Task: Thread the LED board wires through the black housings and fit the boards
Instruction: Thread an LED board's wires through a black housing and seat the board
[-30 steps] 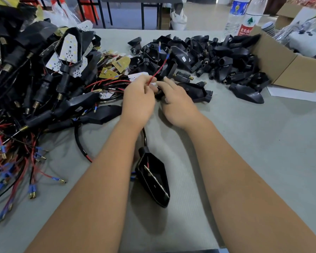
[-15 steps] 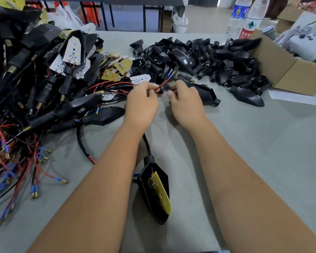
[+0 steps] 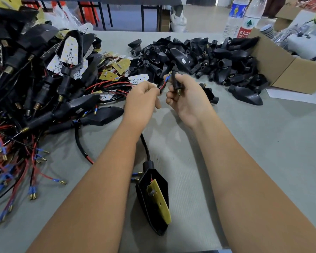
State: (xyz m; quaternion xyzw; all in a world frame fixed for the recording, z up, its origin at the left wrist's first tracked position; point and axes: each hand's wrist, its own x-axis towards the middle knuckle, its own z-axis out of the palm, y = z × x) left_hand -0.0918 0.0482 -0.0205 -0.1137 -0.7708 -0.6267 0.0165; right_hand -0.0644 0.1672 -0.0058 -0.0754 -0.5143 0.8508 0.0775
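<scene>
My left hand (image 3: 141, 99) pinches a red and black wire pair (image 3: 163, 86) whose blue-sleeved tips point up toward my right hand. My right hand (image 3: 187, 96) grips a black housing (image 3: 177, 83) by its stem, brass threaded end facing me; most of its body lies hidden behind the fingers. Both hands are lifted above the table, close together. The LED board on those wires is hidden. Near me, between my forearms, lies another black housing (image 3: 153, 201) with a yellow board (image 3: 160, 201) tilted inside it.
A heap of wired, assembled housings (image 3: 35, 88) fills the left side. Loose LED boards (image 3: 122, 65) lie behind my left hand. Several bare black housings (image 3: 208, 59) are piled at the back, next to a cardboard box (image 3: 281, 70) and two water bottles (image 3: 243, 17).
My right hand has lifted the housing off the table and turned its brass stem toward me. The left hand has brought the wire tips up beside it.
</scene>
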